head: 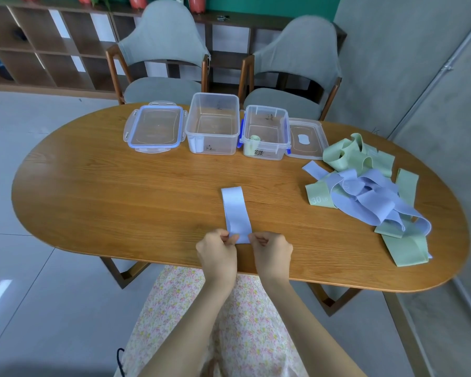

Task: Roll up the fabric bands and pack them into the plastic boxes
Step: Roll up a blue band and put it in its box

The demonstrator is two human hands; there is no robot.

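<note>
A person's left hand (pixel 218 250) and right hand (pixel 271 250) pinch the near corners of a lavender band (pixel 236 212) lying flat on the table (pixel 106 186). Its long axis runs from the fingers toward 12 o'clock, so rolling goes straight ahead. The plastic boxes (pixel 214 123) wait beyond; one already seems to hold a green roll (pixel 253 140).

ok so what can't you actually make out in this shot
Head view only:
- Near end of the lavender band: covered by the left hand and right hand, so any roll started is hidden.
- Handwritten labels on the large box and small box: too small to read.
- Band count in the pile: they overlap.
</note>
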